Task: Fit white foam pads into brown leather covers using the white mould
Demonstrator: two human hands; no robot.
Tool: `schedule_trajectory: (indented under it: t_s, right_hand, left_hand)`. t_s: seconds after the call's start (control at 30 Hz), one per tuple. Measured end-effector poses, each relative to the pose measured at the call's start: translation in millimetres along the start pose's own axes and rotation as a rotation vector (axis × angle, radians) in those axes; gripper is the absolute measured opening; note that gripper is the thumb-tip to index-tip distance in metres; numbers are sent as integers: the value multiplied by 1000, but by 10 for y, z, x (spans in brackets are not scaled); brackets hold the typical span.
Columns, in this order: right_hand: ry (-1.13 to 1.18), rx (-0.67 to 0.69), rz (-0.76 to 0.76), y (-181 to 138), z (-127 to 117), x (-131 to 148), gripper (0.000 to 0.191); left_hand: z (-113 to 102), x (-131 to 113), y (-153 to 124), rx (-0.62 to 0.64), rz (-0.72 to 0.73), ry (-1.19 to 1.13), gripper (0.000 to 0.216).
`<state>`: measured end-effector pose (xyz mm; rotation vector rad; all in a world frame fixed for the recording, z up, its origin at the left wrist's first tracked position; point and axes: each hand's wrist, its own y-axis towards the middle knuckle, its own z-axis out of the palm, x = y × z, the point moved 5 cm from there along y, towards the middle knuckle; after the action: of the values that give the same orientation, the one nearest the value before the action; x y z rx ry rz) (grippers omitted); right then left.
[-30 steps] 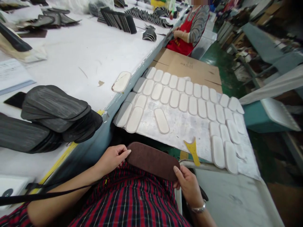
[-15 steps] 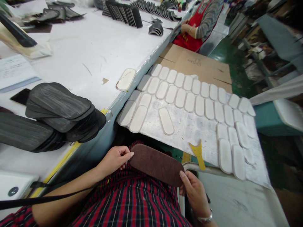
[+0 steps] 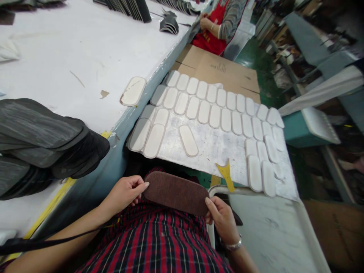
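Note:
A long brown leather-like piece with rounded ends (image 3: 176, 193) is stretched between my hands above my lap. My left hand (image 3: 129, 191) pinches its left end between thumb and fingers. The opposite end is gripped by my right hand (image 3: 222, 218), thumb on top. Just beyond it lies a pale board (image 3: 210, 140) bearing rows of white rounded pads (image 3: 204, 112). One single white pad (image 3: 188, 140) rests apart from the rows, and a yellow forked tool (image 3: 226, 175) lies near the board's front edge.
To the left, a white table (image 3: 71, 64) carries stacks of dark rounded pieces (image 3: 45, 132) and a stained white pad (image 3: 133, 91). Cardboard (image 3: 218, 70) lies behind the board. A co-worker in a red apron (image 3: 213, 32) sits at the far end. A teal bin (image 3: 307, 129) stands right.
My view has turned to the right, so the table and board appear shifted left. Both hands still hold the brown piece, which now looks slightly more level.

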<state>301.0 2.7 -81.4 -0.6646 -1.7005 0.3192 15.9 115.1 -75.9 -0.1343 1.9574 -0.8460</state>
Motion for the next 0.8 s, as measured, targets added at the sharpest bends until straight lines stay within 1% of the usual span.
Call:
schedule_trajectory:
  t_s: [0.13,0.4,0.63,0.8]
  right_hand:
    - [16,-19,-3,-8,-23,19,37]
    - [22,-36,17,37,-59,-31,35]
    - [13,-14,54,53,-69,-55,35]
    - [-36,9,57,66,-73,-41,35]
  left_hand:
    - [-3,-19,-6,6,-11,49,38]
    - [26,21,15,30,-132,31,45]
    - [33,80,19,5,-139,-3,42]
    - [31,44,18,-2,-134,13,44]
